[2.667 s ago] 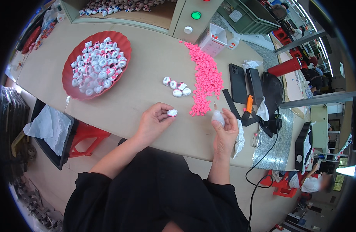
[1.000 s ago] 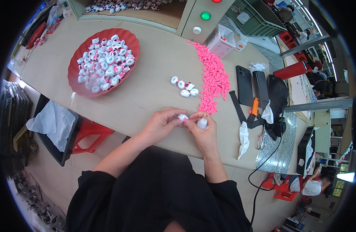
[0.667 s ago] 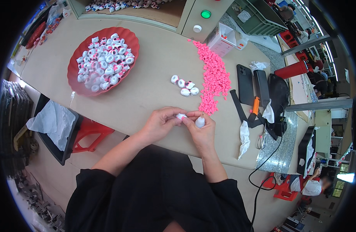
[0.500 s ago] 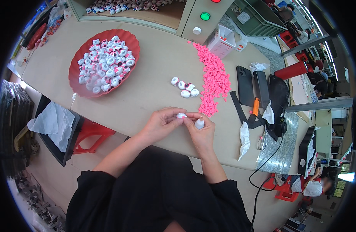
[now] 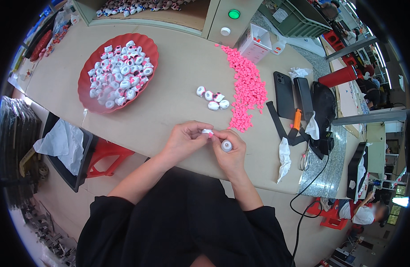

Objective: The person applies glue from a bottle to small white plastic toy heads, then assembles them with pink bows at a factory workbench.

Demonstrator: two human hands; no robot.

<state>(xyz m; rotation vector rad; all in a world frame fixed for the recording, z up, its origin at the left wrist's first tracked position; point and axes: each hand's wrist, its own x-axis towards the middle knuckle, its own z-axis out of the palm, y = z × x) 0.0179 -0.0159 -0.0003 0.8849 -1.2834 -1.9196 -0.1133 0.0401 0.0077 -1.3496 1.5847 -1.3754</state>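
Observation:
My left hand [image 5: 183,141] is closed, pinching a small white molded piece [image 5: 206,131] between thumb and fingers above the near table edge. Against it, the fingertips of my right hand [image 5: 231,158] press at a bit of pink on the piece. Tucked in that same right hand is a small white squeeze bottle [image 5: 226,145], its round end facing up. Beyond my hands lie several white pieces with pink and dark marks [image 5: 213,105]. To their right spreads a long pile of small pink pieces [image 5: 249,84].
A red scalloped bowl [image 5: 84,89] full of white-and-pink pieces stands at left. On the right lie a black phone [image 5: 283,95], an orange-handled tool [image 5: 296,120], scissors [image 5: 305,160] and crumpled tissue [image 5: 283,160]. A white box [image 5: 254,43] and an open-fronted cabinet [image 5: 214,22] stand behind.
The bottle in my right hand has tilted, so its tip no longer shows and its round end faces up. Both hands stay together at the white piece.

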